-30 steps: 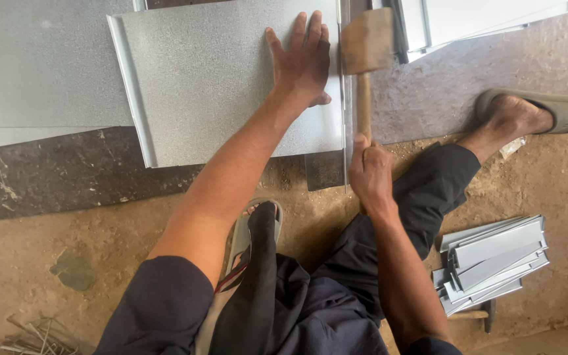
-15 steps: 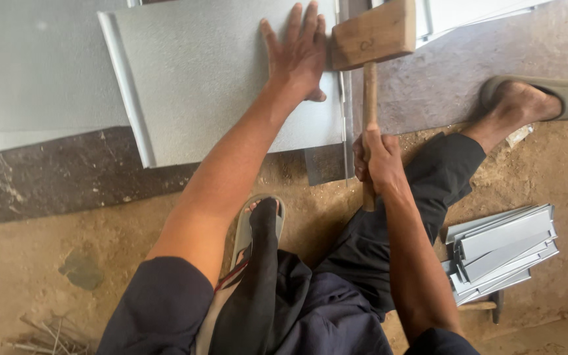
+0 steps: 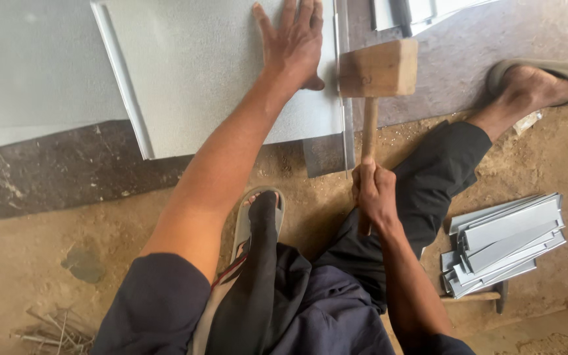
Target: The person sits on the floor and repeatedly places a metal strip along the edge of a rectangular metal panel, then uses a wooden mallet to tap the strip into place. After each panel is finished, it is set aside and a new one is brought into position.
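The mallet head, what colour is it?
Light brown bare wood; the mallet head shows best in the head view.

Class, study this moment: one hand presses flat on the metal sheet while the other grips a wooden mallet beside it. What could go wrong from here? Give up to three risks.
1. The left hand lies flat on the metal sheet right beside the wooden mallet head; a stray blow could hit the fingers.
2. The sheet's folded edge runs by the bare thumb and might cut it.
3. The right foot, in an open sandal, rests close to the work, so a glancing mallet could strike it.
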`<state>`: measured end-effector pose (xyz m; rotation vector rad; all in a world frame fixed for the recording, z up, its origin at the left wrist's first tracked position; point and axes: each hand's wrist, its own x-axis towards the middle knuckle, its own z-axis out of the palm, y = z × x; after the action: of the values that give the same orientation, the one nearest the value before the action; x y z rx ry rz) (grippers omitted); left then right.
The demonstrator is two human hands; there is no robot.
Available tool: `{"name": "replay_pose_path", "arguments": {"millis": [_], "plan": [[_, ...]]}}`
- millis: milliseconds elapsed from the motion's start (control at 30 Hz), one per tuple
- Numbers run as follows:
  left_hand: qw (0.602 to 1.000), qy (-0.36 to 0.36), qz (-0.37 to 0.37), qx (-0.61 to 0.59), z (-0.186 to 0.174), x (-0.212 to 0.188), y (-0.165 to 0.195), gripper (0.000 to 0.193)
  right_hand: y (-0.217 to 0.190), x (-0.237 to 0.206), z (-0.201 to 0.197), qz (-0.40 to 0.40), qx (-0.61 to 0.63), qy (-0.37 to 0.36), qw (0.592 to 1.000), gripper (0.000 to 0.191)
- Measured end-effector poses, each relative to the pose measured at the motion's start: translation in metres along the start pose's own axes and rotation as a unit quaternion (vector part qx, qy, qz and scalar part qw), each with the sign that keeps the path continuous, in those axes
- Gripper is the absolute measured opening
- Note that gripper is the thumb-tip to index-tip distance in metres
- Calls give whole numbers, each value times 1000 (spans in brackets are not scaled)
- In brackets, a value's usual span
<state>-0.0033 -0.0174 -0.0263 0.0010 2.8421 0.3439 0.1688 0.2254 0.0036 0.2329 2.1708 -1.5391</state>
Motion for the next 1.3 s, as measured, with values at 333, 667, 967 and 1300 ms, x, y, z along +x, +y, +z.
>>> {"name": "replay_pose_path", "arguments": {"millis": [333, 667, 967, 1300], "plan": [[1000, -14, -7, -15, 9, 3, -4, 146, -14, 6, 10, -170, -222, 80, 957, 46], [1000, -11, -4, -17, 12, 5, -3, 144, -16, 35, 4, -224, -243, 103, 938, 51], [1000, -14, -6, -6, -1, -1, -1, 142, -23, 60, 8, -254, -265, 82, 927, 51], [997, -69, -20, -9, -13, -2, 2, 144, -24, 76, 6, -54, -248, 55, 966, 53]]}}
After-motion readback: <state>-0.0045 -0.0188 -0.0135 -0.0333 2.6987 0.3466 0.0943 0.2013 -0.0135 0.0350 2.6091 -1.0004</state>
